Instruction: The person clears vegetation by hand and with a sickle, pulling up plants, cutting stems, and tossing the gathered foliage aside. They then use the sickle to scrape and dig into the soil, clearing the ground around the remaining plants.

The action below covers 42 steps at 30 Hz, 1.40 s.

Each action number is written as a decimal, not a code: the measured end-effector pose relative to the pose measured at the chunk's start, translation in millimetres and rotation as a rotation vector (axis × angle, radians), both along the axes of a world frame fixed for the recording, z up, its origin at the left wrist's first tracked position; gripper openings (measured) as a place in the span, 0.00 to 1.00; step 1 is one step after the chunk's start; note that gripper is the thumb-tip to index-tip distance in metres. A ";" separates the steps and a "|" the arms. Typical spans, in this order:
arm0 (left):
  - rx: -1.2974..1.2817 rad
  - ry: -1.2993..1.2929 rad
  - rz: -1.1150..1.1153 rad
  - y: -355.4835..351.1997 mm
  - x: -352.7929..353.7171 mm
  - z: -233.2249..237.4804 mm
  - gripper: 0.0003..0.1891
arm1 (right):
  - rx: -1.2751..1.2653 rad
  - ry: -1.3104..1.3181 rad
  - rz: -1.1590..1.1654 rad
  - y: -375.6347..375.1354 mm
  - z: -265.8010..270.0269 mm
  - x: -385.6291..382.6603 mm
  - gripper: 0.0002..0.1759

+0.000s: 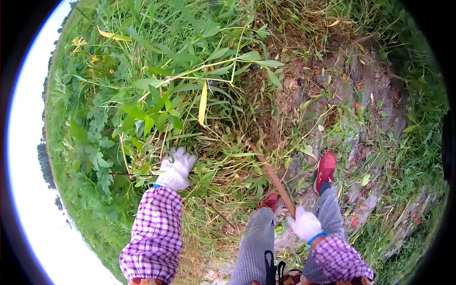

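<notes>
My left hand (176,170), in a white glove, is among the weeds, its fingers reaching forward and slightly apart. Green stems and leaves (164,116) stand just beyond it and partly cover it. I cannot see any stem clearly held in it. My right hand (305,224), also gloved in white, is closed around a long brown wooden tool handle (275,180). The handle slants up and left into the cut grass (232,164). Its far end is hidden there, so the kind of tool does not show.
Tall weeds (99,109) grow thickly on the left. On the right lies bare brown soil (342,85) with scattered leaves and small red bits. My red shoes (326,166) stand near the handle, one partly behind grass. A thin dark stick (218,213) lies below the left hand.
</notes>
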State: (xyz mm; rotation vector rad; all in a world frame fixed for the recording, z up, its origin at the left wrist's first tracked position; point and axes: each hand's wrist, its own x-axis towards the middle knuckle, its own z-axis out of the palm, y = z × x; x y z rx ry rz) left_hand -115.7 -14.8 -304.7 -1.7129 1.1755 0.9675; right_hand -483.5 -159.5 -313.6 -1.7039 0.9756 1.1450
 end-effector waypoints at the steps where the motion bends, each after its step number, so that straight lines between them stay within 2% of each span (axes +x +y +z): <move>1: -0.050 0.034 -0.043 3.7 2.9 2.5 0.32 | 0.040 0.047 -0.068 6.9 23.9 -30.1 0.27; 4: -0.116 0.078 -0.072 13.3 8.5 0.2 0.32 | 0.076 0.142 -0.234 26.3 85.1 -64.5 0.30; 6: -0.053 0.045 -0.020 6.9 5.0 -0.3 0.33 | 0.103 0.156 -0.273 21.6 88.0 -52.1 0.30; 9: -0.074 0.038 -0.017 6.3 2.6 -3.4 0.33 | 0.006 -0.012 -0.400 16.9 49.4 -8.6 0.30; 11: -0.089 0.047 -0.032 11.5 -2.0 -14.5 0.32 | -0.047 -0.137 -0.484 13.3 2.0 37.2 0.28; 13: -0.102 0.037 -0.003 6.6 -8.5 -21.9 0.31 | -0.034 -0.273 -0.494 7.5 -43.8 91.0 0.26; 14: -0.072 0.034 0.004 -2.5 -14.2 -19.3 0.31 | 0.063 -0.274 -0.569 4.9 -54.2 119.2 0.24; 17: -0.087 0.012 -0.017 -0.4 -19.1 -29.6 0.30 | 0.053 -0.367 -0.328 34.7 -91.1 137.7 0.24; 20: -0.039 0.006 -0.060 -1.1 -23.1 -23.0 0.31 | 0.067 -0.315 -0.129 70.5 -73.6 85.3 0.24; 22: -0.015 -0.004 -0.119 3.7 -29.8 -21.7 0.28 | 0.086 -0.266 -0.135 79.3 -43.0 47.4 0.25; 23: 0.064 -0.005 -0.125 -3.2 -34.4 -17.3 0.29 | 0.080 -0.260 -0.136 81.3 -32.2 39.5 0.25; 27: 0.083 -0.043 -0.117 -2.6 -60.1 -10.4 0.30 | 0.129 -0.178 -0.179 94.8 -3.3 25.5 0.25; 30: 0.186 -0.062 -0.191 -11.9 -75.2 11.8 0.29 | 0.151 -0.235 -0.208 111.3 1.0 -0.5 0.27; 32: 0.144 -0.054 -0.172 -2.2 -96.6 33.9 0.28 | 0.202 -0.169 -0.197 108.9 34.5 -34.0 0.28; 34: 0.146 -0.037 -0.064 0.5 -122.6 60.3 0.28 | 0.304 -0.083 -0.235 105.4 63.8 -76.8 0.29; 36: 0.089 0.011 -0.034 27.5 -159.0 87.5 0.27 | 0.271 -0.209 -0.172 94.3 98.7 -121.6 0.30; 38: 0.010 -0.003 0.075 66.1 -204.7 119.2 0.28 | 0.331 -0.120 -0.073 82.6 127.3 -143.7 0.29; 40: -0.062 0.010 0.202 108.2 -247.2 150.8 0.32 | 0.415 -0.121 -0.044 88.1 142.0 -176.6 0.29; 42: 0.039 -0.053 0.266 125.4 -273.4 171.2 0.37 | 0.412 -0.227 0.010 100.3 146.1 -218.0 0.29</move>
